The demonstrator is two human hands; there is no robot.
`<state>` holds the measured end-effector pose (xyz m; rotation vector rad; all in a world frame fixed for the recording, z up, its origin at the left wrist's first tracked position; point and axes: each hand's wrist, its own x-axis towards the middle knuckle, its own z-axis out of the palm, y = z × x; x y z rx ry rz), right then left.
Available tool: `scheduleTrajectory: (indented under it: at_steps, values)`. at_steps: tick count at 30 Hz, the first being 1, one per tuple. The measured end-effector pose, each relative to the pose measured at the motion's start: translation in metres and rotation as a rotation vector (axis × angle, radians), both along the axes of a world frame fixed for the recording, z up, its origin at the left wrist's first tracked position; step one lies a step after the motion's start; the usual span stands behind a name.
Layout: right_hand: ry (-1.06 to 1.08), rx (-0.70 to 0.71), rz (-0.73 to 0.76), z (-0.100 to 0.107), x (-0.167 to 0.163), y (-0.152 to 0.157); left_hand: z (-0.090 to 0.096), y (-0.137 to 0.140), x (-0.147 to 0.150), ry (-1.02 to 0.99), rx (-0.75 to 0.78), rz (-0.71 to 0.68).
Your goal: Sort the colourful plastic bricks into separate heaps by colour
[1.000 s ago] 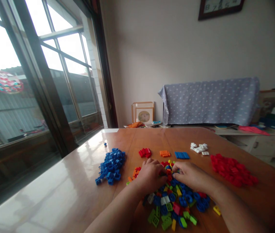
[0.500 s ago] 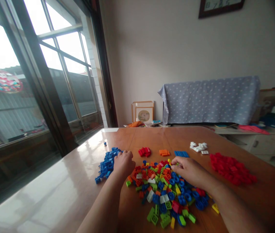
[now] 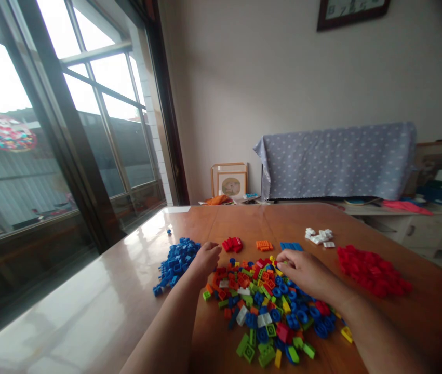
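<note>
I see both hands over a wooden tabletop (image 3: 127, 291) strewn with toy bricks; the left hand (image 3: 207, 258) hangs loose, fingers slack and part-curled, gripping nothing that I can see, its fingertips at the seam between the blue brick pile (image 3: 176, 262) on its outer side and the mixed brick heap (image 3: 267, 309) on its inner side; the right hand (image 3: 302, 271) rests on the far edge of that mixed heap, fingers bent down among the pieces, thumb and forefinger drawn together at the tip; whether a brick sits pinched there I cannot tell, the pieces being too small. The mixed heap lies between and beneath both forearms, nearer me than the hands: blue, red, green, yellow, orange and white pieces jumbled.

Beyond the hands, sorted lots in a row: a small red cluster (image 3: 232, 244) just past the left hand; an orange cluster (image 3: 264, 245) between the hands; a flat blue lot (image 3: 291, 246) just past the right hand; white pieces (image 3: 319, 236) farther out; a large red pile (image 3: 371, 269) well to the outer side of the right hand.

Writing: a wall clock (image 3: 351, 11) high above, cut off by the frame's edge, shows a few numerals, partly legible only; no brand or label readable on the bricks.
</note>
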<state>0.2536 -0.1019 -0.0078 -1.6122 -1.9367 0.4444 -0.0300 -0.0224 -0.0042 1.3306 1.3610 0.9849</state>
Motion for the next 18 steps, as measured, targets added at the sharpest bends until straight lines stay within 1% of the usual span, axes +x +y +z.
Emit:
scheduleTrajectory:
  at_steps: [3,7,10,11,13,15,16,18]
  values:
    - [0.004,0.008,0.002,-0.001,0.0,0.0,-0.002,0.006,-0.004,0.072,0.037,0.032]
    - [0.007,0.008,-0.005,0.0,0.0,0.0,-0.003,0.016,-0.012,0.269,0.187,0.112]
    - [0.008,0.011,-0.01,0.0,0.0,0.001,-0.002,0.02,-0.013,0.322,0.252,0.142]
    - [0.007,0.012,-0.013,0.0,0.0,0.001,-0.002,0.02,-0.012,0.338,0.282,0.131]
    - [0.007,0.011,-0.012,0.0,0.0,0.001,-0.003,0.017,-0.007,0.346,0.349,0.038]
    - [0.008,0.007,-0.006,-0.001,0.0,0.002,-0.004,0.011,0.0,0.304,0.386,-0.116]
    - [0.009,0.004,-0.003,-0.002,0.0,0.002,-0.004,0.008,0.003,0.271,0.376,-0.186]
    - [0.012,-0.002,0.001,-0.003,0.0,0.002,-0.004,0.002,0.009,0.218,0.309,-0.254]
